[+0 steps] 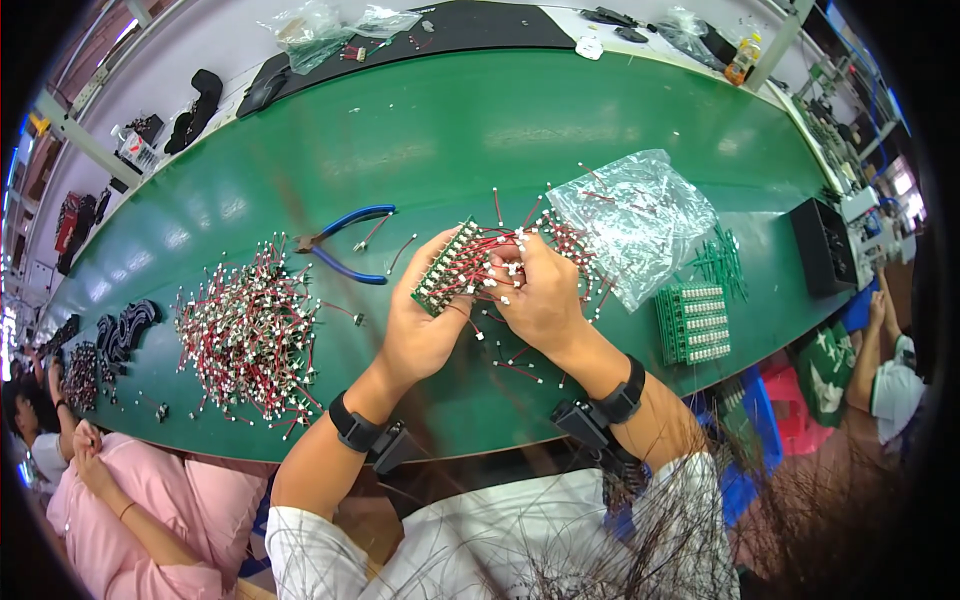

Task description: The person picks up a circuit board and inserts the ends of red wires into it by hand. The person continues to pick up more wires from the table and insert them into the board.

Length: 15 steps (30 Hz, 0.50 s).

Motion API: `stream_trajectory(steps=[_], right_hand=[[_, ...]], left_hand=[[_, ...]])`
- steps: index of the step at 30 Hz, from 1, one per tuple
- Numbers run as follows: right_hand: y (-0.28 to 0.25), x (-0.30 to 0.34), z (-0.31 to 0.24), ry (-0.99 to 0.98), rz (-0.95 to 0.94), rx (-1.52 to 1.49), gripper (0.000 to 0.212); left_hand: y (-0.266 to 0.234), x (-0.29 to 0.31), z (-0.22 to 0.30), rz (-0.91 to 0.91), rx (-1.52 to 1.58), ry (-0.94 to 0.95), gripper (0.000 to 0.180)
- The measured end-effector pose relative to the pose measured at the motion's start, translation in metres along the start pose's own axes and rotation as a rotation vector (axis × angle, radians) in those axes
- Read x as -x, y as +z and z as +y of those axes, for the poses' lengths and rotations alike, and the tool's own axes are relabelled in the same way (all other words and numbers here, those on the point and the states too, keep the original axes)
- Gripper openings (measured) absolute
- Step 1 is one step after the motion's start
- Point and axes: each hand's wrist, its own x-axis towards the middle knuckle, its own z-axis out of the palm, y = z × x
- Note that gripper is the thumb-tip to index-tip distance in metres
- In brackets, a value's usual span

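Observation:
In my left hand is a green circuit board panel, tilted, with many short red and black wires with white connectors standing off it. My right hand is closed at the panel's right side, its fingertips among the wires and white plugs; exactly which piece they pinch is hidden. Behind that hand lies a loose heap of wired connectors, partly covered by a clear plastic bag. Blue-handled pliers rest open on the green table, left of the panel.
A large pile of wired connectors lies to the left. On the right are stacked green panels, thin green strips and a black box. A bottle stands at the far edge. A person in pink sits at left.

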Motion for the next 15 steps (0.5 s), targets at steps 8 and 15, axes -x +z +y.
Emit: stream_trajectory(steps=[8,15], right_hand=[[0.0032,-0.0005,0.0043,-0.105,0.036,0.03,0.026],[0.0029,-0.0017,0.0035,-0.113,0.038,0.039,0.025]], left_hand=[[0.0003,-0.0001,-0.0022,0.0,0.015,0.014,0.057],[-0.0001,0.0003,-0.0016,-0.002,0.014,-0.003,0.058]])
